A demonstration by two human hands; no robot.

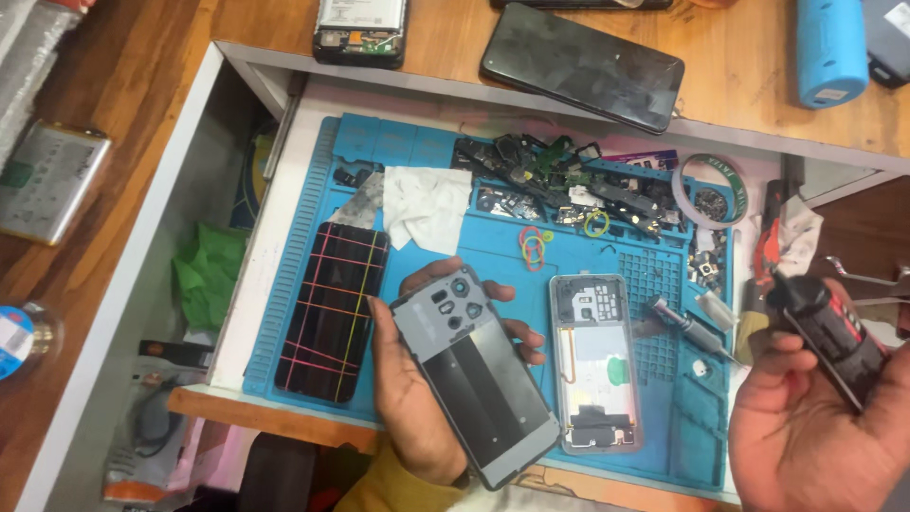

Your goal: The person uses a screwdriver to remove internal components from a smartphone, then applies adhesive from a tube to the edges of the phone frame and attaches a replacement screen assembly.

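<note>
My left hand (412,398) grips a grey phone back cover (474,379), thumb along its left edge and fingertips curled round its right edge, inner face up so I see the camera cut-outs near its top; it tilts over the front part of the blue repair mat (502,256). My right hand (815,417) is closed around a black and red glue tube (829,327), nozzle pointing up and left, and it sits beyond the mat's right edge. Between the 2 hands, flat on the mat, lies an opened phone frame (595,360) with its insides exposed, just beside the cover. To the right of that frame, on the mat's gridded part, rests a small metal screwdriver (692,330). On the mat's left side lies a phone (332,308) bound with about 6 thin rubber bands, well apart from the cover. Behind it, on the mat, is a crumpled white cloth (431,204), and further right a heap of small black phone parts (559,180) with 3 or so loose rubber bands (534,245) in front of it. At the mat's far right corner sits a green tape roll (713,190). Beyond the mat, on the wooden desktop, lies a dark phone (583,64) face up, and a green cloth (209,270) sits off the mat's left edge.
</note>
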